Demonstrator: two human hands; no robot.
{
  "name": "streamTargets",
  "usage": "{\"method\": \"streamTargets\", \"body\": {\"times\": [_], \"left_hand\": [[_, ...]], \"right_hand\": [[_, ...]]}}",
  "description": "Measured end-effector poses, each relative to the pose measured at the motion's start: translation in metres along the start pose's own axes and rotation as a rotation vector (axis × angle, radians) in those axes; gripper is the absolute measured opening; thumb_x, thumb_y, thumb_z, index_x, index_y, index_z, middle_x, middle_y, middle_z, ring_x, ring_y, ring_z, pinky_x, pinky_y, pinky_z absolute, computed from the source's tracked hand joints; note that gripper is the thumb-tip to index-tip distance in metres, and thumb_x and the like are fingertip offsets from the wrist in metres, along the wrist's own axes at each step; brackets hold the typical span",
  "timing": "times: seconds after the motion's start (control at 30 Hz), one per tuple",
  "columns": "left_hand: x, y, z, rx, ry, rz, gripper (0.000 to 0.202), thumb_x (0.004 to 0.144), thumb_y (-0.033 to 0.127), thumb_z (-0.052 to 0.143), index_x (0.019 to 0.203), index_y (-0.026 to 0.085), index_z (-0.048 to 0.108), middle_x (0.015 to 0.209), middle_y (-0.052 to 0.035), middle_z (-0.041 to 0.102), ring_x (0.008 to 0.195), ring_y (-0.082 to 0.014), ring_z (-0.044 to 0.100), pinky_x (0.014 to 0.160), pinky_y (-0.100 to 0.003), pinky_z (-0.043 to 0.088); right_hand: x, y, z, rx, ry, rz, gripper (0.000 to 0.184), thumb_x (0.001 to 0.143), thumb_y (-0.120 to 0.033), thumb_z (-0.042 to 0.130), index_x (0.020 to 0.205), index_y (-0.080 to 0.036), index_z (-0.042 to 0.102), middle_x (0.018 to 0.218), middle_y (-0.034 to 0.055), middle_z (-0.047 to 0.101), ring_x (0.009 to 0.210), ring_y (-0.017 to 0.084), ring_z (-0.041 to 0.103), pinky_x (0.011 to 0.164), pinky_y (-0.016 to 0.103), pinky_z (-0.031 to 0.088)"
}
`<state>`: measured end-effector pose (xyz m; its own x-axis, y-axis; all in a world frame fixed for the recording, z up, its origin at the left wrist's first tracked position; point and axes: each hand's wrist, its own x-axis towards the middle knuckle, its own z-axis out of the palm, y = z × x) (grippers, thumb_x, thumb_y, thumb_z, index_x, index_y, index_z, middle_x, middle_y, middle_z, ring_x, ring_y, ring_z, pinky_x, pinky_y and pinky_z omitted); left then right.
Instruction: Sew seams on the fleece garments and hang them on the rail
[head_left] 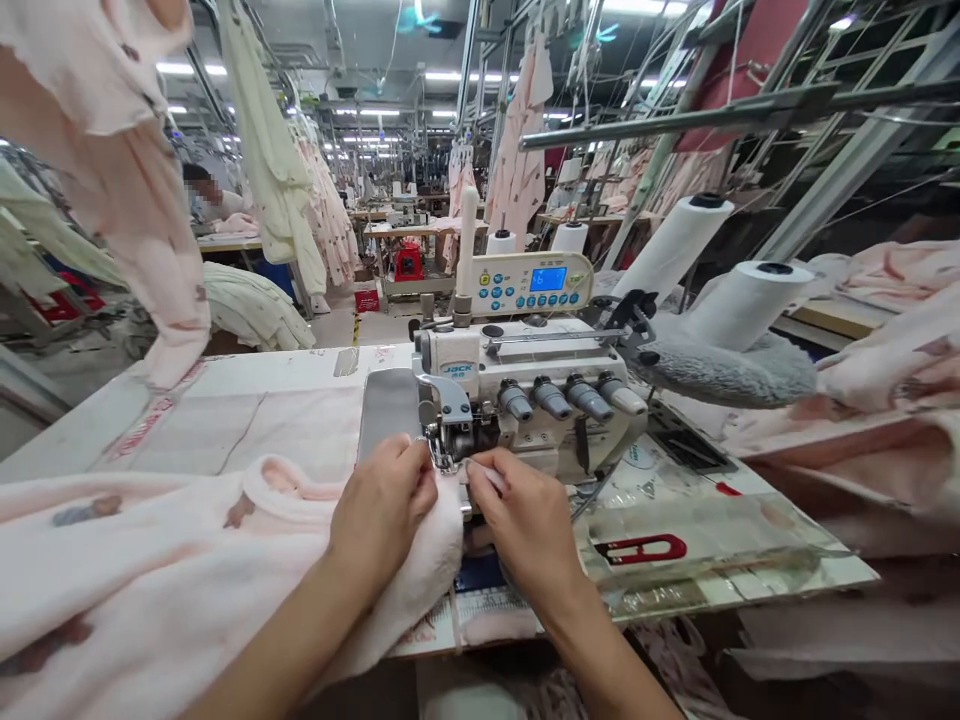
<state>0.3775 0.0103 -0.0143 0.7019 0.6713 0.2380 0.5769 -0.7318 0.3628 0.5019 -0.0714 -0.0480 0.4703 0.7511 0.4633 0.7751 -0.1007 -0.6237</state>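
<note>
Your pink cloth (187,570) lies on the worktop (82,425) to the left and near of the sewing machine (555,350), its long axis running roughly left to right, and its right end narrows toward the presser foot (448,462). What counts is that the foot sits just beyond and between your two hands. Your left hand (386,500) is the nearer to the bulk of the cloth, lying over it with fingers curled closed on its edge; your right hand (525,515) pinches a pale strip (491,477) just right of the foot. You can't tell whether that strip belongs to the same piece. Your knuckles and the foot hide the needle point, and the picture's left and near edges cut off the cloth.
</note>
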Motion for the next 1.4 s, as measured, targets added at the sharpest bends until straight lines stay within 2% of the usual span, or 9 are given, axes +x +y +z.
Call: {"method": "streamTargets", "body": {"times": [0.2,0.37,0.43,0.57,0.8,0.9,1.0,1.1,1.4], "left_hand": [[0.005,0.002,0.000,0.054,0.003,-0.021,0.014,0.081,0.011,0.042,0.073,0.019,0.048,0.076,-0.0004,0.052,0.070,-0.0153,0.051,0.062,-0.026,0.037],[0.003,0.003,0.001,0.104,0.020,-0.013,0.016,0.083,0.011,0.039,0.075,0.019,0.050,0.077,-0.0022,0.053,0.072,-0.0171,0.051,0.063,-0.027,0.038],[0.001,0.001,-0.003,0.095,0.002,0.019,0.016,0.085,0.015,0.038,0.078,0.019,0.052,0.079,-0.0033,0.054,0.075,-0.0184,0.051,0.066,-0.029,0.040],[-0.002,-0.006,-0.015,0.004,-0.093,0.074,0.021,0.087,0.019,0.033,0.086,0.019,0.055,0.086,-0.0051,0.057,0.082,-0.0198,0.053,0.072,-0.032,0.042],[-0.001,-0.011,-0.016,-0.173,-0.071,0.003,0.017,0.084,0.025,0.042,0.083,0.021,0.058,0.084,-0.0019,0.060,0.078,-0.0174,0.057,0.070,-0.030,0.043],[0.001,-0.012,-0.013,-0.190,-0.066,-0.015,0.017,0.083,0.028,0.043,0.082,0.021,0.059,0.084,-0.0016,0.060,0.077,-0.0172,0.057,0.069,-0.030,0.043],[0.003,-0.013,-0.012,-0.202,-0.064,-0.015,0.017,0.082,0.029,0.044,0.079,0.020,0.059,0.080,-0.0011,0.059,0.073,-0.0165,0.056,0.067,-0.029,0.042],[0.005,-0.014,-0.011,-0.199,-0.052,-0.010,0.018,0.081,0.029,0.044,0.075,0.020,0.058,0.077,-0.0006,0.058,0.070,-0.0158,0.056,0.064,-0.028,0.041],[0.016,-0.015,-0.011,-0.201,-0.039,-0.028,0.015,0.078,0.027,0.046,0.073,0.020,0.058,0.076,-0.0001,0.059,0.070,-0.0157,0.056,0.063,-0.027,0.041]], "right_hand": [[-0.005,0.003,0.005,-0.059,0.093,-0.051,0.012,0.091,-0.025,0.045,0.086,-0.019,0.053,0.066,0.0000,0.063,0.056,0.016,0.060,0.053,0.024,0.038],[-0.042,0.006,0.005,-0.035,0.402,-0.149,0.009,0.088,-0.024,0.051,0.094,-0.018,0.055,0.098,0.0106,0.057,0.096,0.022,0.055,0.081,0.033,0.043],[-0.056,0.007,0.011,0.084,0.276,-0.052,0.010,0.088,-0.029,0.052,0.087,-0.020,0.057,0.092,0.0077,0.058,0.090,0.021,0.055,0.077,0.032,0.043],[-0.062,-0.003,0.023,0.505,-0.204,0.169,0.036,0.089,-0.047,0.043,0.076,-0.018,0.058,0.075,0.0023,0.059,0.075,0.018,0.054,0.067,0.027,0.043],[-0.063,-0.007,0.021,0.961,-0.168,0.480,0.037,0.078,-0.054,0.054,0.069,-0.019,0.044,0.059,-0.0047,0.043,0.052,0.009,0.040,0.045,0.017,0.033],[-0.068,-0.001,0.015,0.768,-0.156,0.389,0.028,0.084,-0.044,0.049,0.096,-0.019,0.051,0.058,-0.0047,0.046,0.050,0.011,0.043,0.043,0.017,0.033],[-0.064,-0.005,0.001,0.395,-0.216,0.114,0.042,0.088,-0.029,0.038,0.129,-0.020,0.044,0.066,-0.0003,0.058,0.048,0.012,0.047,0.045,0.021,0.037],[-0.055,-0.012,-0.012,0.149,-0.279,-0.031,0.046,0.087,-0.020,0.034,0.131,-0.018,0.046,0.063,0.0016,0.063,0.043,0.014,0.049,0.046,0.024,0.039],[-0.041,-0.017,-0.014,-0.055,-0.316,-0.065,0.049,0.084,-0.015,0.035,0.131,-0.016,0.045,0.071,0.0059,0.070,0.052,0.021,0.062,0.047,0.026,0.039]]}}
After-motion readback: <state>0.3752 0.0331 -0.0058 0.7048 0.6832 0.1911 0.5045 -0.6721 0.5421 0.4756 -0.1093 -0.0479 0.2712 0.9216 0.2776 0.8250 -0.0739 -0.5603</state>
